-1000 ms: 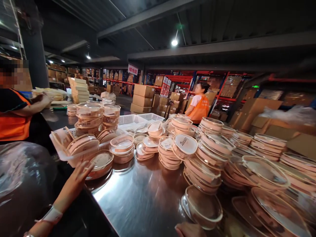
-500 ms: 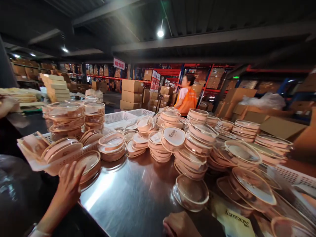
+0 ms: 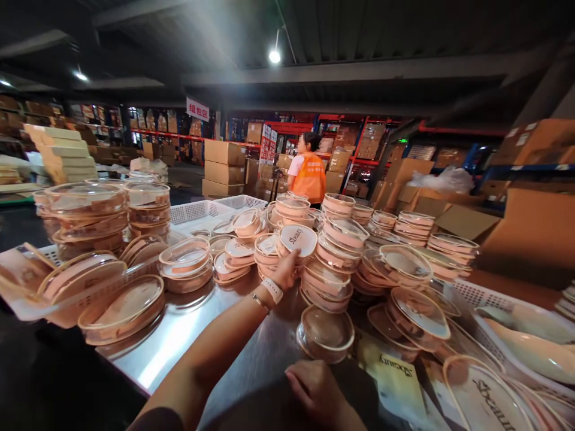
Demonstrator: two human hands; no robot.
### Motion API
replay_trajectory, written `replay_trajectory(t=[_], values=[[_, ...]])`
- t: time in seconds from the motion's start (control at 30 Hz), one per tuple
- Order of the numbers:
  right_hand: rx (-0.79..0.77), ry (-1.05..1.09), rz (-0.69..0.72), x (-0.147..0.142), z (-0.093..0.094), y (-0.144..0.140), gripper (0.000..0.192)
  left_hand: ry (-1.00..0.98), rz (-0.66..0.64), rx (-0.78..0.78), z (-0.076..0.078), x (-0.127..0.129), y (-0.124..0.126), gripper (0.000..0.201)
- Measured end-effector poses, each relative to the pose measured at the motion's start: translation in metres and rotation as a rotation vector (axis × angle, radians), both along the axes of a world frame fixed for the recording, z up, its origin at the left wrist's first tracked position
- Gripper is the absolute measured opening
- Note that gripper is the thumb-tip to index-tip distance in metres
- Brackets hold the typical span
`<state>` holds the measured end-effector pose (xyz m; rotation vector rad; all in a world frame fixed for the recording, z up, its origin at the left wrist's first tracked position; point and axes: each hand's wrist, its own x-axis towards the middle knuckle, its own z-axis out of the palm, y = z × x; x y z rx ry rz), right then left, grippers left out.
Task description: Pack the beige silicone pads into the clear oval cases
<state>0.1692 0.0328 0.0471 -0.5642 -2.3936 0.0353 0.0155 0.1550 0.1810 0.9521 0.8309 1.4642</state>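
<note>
left hand (image 3: 286, 270) moved from tilted tray (image 3: 27, 293) across to lidded container stack (image 3: 294, 248), grip closing on top container, right hand (image 3: 314, 389) resting loosely curled on steel surface (image 3: 188, 335)

A person in an orange vest (image 3: 308, 177) stands beyond the steel table (image 3: 188, 335). Stacked cardboard boxes (image 3: 223, 170) sit on the floor near red racks (image 3: 345, 129). Two white baskets (image 3: 211, 209) lie at the table's far edge, and a lamp (image 3: 274, 56) glows overhead.
</note>
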Motion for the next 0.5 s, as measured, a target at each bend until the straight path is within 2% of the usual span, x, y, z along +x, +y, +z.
replay_trajectory(t=[0.07,0.1,0.17,0.23,0.27,0.3,0.33,0.4,0.5], values=[[0.046,0.163,-0.079,0.003,0.0,-0.001,0.027,0.02,0.142,0.02,-0.007,-0.007,-0.02,0.039],[0.054,0.261,-0.117,0.004,-0.003,-0.002,0.024,0.061,0.227,0.064,-0.015,-0.014,-0.037,0.042],[-0.011,0.46,-0.171,0.002,-0.014,-0.005,0.034,0.17,0.395,0.194,-0.042,-0.03,-0.081,0.054],[-0.193,0.657,-0.19,-0.006,-0.03,-0.009,0.041,0.735,0.687,0.573,-0.077,-0.043,-0.127,0.046],[-0.304,0.745,-0.195,-0.01,-0.038,-0.011,0.044,1.0,0.801,0.704,-0.095,-0.046,-0.149,0.044],[-0.407,0.808,-0.202,-0.015,-0.044,-0.012,0.047,1.193,0.912,0.772,-0.111,-0.047,-0.167,0.046],[-0.488,0.83,-0.206,-0.019,-0.048,-0.013,0.05,1.348,0.966,0.811,-0.124,-0.046,-0.182,0.045],[-0.559,0.729,-0.197,-0.025,-0.047,-0.012,0.048,1.5,1.112,0.786,-0.142,-0.04,-0.2,0.037],[-0.52,0.459,-0.167,-0.028,-0.037,-0.009,0.025,1.549,1.182,0.694,-0.154,-0.03,-0.205,0.024]])
